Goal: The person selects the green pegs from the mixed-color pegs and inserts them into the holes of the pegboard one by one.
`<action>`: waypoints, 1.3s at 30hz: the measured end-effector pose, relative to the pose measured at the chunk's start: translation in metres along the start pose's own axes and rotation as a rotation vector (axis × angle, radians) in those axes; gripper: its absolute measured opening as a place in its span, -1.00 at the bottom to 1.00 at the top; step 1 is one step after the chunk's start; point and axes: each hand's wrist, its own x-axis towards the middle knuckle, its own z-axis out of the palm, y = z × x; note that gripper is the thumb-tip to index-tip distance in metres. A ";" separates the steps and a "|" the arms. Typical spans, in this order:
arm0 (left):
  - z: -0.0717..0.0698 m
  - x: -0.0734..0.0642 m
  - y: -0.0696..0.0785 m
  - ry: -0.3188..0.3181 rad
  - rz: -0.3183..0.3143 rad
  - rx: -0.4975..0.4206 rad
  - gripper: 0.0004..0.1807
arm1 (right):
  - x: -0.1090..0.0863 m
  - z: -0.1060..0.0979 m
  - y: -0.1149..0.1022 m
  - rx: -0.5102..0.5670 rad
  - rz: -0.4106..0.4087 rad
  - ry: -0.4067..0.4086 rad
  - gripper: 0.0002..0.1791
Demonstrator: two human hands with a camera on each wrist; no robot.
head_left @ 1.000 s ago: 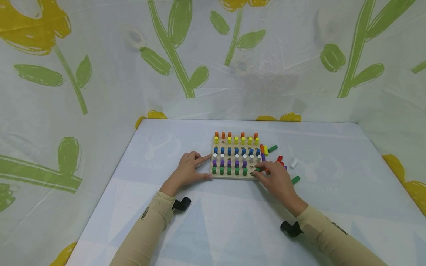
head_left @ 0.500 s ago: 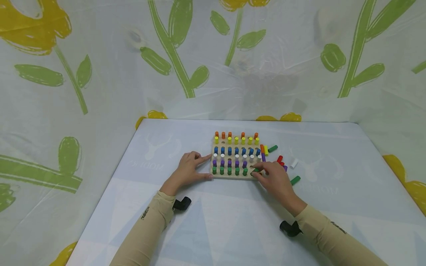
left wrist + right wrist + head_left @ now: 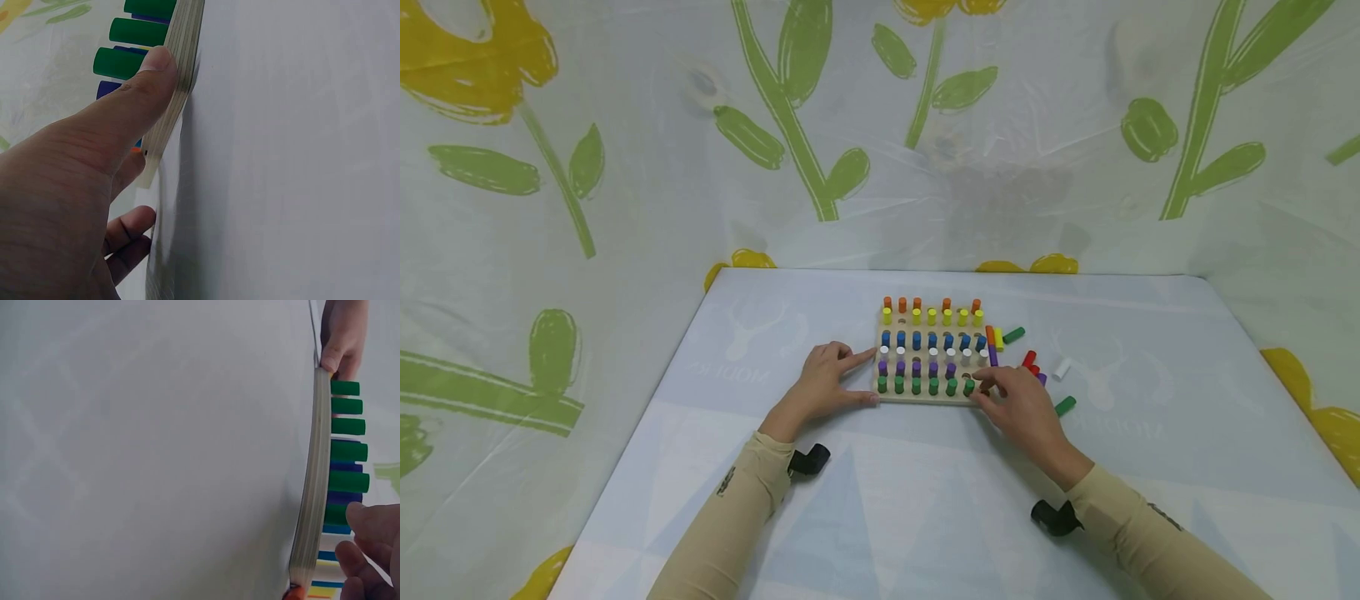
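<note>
A pale wooden peg board lies on the table, with rows of orange, yellow, blue, white, purple and green pegs standing in it. My left hand rests against its left side, thumb at the near corner and index finger stretched out to the left edge. In the left wrist view that thumb presses the layered edge beside the green pegs. My right hand pinches the green peg at the right end of the nearest row, which stands upright in its hole. The thumb tip is at that peg's outer end in the right wrist view.
Loose pegs lie right of the board: a green peg, a yellow peg, a white peg, a red peg and another green peg near the right hand. A flowered curtain hangs behind the table.
The green peg in my right fingers was tilted beside the last hole of the front row; now it stands upright there. My left hand has stayed put on the board.
</note>
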 end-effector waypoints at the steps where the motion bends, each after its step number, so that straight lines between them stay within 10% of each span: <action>1: 0.000 0.000 0.000 -0.001 -0.001 0.001 -0.06 | -0.001 -0.001 0.000 0.001 0.004 0.001 -0.64; 39: 0.001 0.001 -0.002 0.003 0.010 -0.009 -0.06 | -0.010 -0.014 0.016 -0.060 0.086 0.022 -0.58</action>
